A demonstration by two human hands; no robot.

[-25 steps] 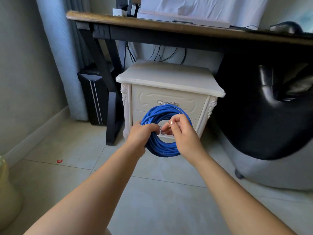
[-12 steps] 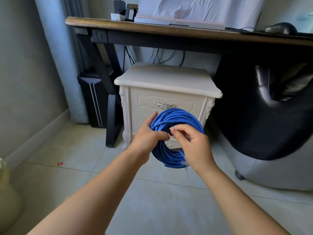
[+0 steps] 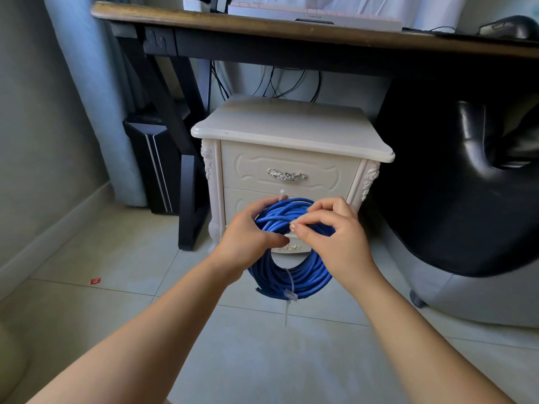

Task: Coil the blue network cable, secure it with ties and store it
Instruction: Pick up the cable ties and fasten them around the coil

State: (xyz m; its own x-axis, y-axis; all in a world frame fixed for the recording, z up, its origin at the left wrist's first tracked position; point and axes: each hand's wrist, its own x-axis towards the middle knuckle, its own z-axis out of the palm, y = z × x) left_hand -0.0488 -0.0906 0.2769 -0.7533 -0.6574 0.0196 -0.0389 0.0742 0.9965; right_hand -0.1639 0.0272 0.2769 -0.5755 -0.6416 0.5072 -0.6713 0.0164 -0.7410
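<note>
The blue network cable (image 3: 294, 278) is wound into a round coil and held upright in the air in front of the white nightstand. My left hand (image 3: 248, 237) grips the coil's upper left side, fingers wrapped round the strands. My right hand (image 3: 329, 231) pinches a thin white tie at the coil's top. The tie's tip (image 3: 281, 195) pokes up above the coil. Another white cable tie (image 3: 288, 293) circles the coil's bottom, its tail hanging down.
The white nightstand (image 3: 291, 141) with two drawers stands under a wooden desk (image 3: 291, 27). A black chair (image 3: 466, 185) fills the right side. A black computer tower (image 3: 154, 161) and a desk leg stand at the left. Tiled floor (image 3: 116, 258) lies below.
The coil has turned, bringing the tied section to the bottom. My right hand went from the coil's lower side to its top. The view has moved closer to the nightstand.
</note>
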